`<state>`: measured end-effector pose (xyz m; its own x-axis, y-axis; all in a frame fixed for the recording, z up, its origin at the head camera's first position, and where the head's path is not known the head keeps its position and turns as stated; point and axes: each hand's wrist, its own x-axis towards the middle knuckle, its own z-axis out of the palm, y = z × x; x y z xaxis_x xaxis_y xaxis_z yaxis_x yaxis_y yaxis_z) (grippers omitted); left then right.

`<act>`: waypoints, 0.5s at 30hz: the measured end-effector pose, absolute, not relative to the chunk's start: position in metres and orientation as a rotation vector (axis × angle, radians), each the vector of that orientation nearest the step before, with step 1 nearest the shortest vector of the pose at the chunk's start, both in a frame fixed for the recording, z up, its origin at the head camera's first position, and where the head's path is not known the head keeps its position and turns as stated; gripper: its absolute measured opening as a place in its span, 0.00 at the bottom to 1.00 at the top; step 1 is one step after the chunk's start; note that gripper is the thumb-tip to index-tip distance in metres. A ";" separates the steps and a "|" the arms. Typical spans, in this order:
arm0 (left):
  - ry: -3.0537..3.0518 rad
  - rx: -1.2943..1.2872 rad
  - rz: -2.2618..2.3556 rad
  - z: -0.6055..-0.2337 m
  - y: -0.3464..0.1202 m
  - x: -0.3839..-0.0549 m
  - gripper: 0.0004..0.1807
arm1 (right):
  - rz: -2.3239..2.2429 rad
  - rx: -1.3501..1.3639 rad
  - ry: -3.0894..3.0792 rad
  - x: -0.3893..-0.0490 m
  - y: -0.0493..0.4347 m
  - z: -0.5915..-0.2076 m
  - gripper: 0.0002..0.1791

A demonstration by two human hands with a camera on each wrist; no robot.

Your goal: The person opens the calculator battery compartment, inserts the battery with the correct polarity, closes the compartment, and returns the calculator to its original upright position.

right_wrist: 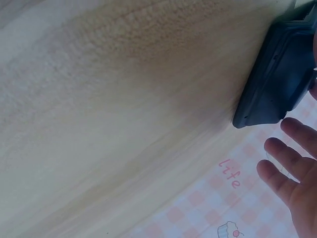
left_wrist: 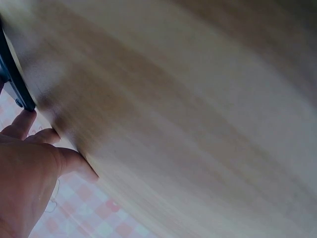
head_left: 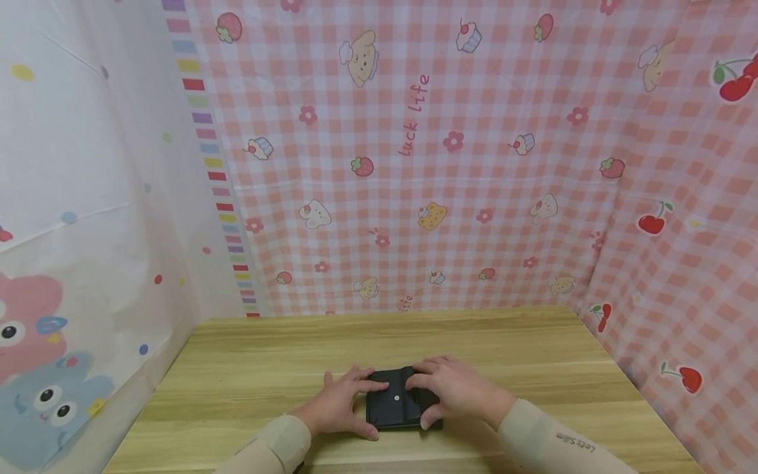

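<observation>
A black wallet (head_left: 387, 405) with a small round snap lies unfolded on the wooden table. My left hand (head_left: 340, 403) is at its left side, fingers spread. One left fingertip rests on the wallet's face, and the thumb reaches to its near left corner. Over the right half is my right hand (head_left: 458, 392), its index finger bent onto the wallet near the fold and its thumb at the near edge. In the right wrist view the wallet (right_wrist: 277, 74) shows its raised dark edge, with the other right-hand fingers (right_wrist: 282, 173) extended beside it. Part of the right half is hidden under that hand.
The wood-grain table (head_left: 249, 368) spreads around the wallet. Behind it hangs a pink checked cloth (head_left: 391, 197), which continues along the right side. A white cloth with cartoon figures (head_left: 53, 395) hangs at the left.
</observation>
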<state>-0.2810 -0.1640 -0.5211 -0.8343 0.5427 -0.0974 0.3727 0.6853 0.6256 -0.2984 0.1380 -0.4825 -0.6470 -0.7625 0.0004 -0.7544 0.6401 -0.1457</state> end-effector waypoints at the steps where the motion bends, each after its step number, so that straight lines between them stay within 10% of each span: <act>1: 2.623 0.729 0.885 -0.521 -0.164 -0.281 0.45 | -0.205 -1.294 2.787 -0.298 0.138 -0.482 0.36; 15: 2.622 0.728 0.890 -0.521 -0.163 -0.280 0.45 | -0.117 -1.285 2.764 -0.297 0.135 -0.479 0.37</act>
<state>-0.2798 -0.1633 -0.5208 -0.8346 0.5423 -0.0969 0.3711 0.6835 0.6286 -0.2973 0.1347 -0.4790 -0.6414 -0.7655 -0.0505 -0.7586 0.6426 -0.1077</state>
